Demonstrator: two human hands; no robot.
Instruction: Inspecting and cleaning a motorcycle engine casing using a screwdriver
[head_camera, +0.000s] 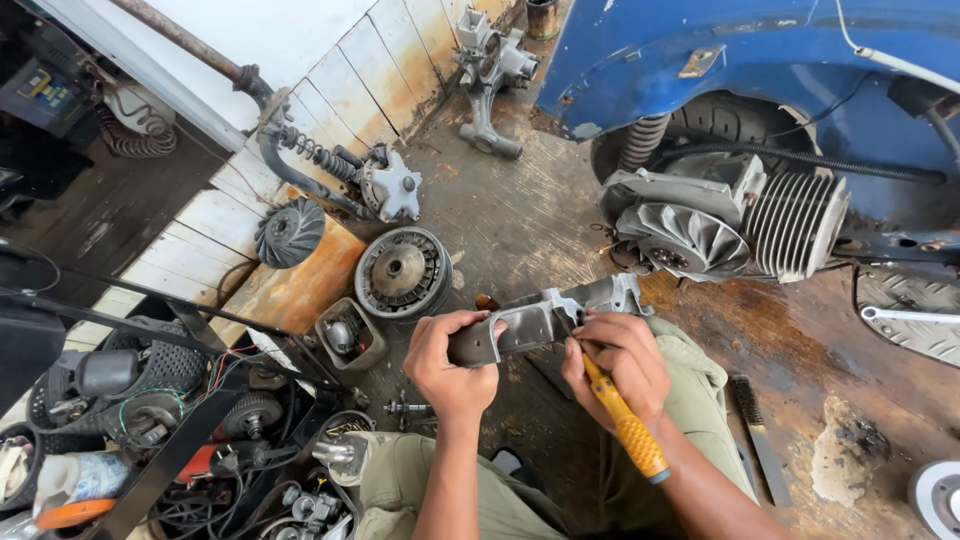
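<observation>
The left hand (450, 362) is closed around one end of a grey metal casing part (545, 320), held above the person's knees, approx. in the middle of the view. The right hand (615, 365) grips a tool w/ yellow handle (625, 420); its tip, hidden by the fingers, meets the casing. Behind, on the floor (520, 215), lies a round clutch disc (403, 272). To the right stands a blue scooter (740, 50) w/ its finned engine (730, 225) exposed. A wire brush (755, 425) lies near the right leg.
</observation>
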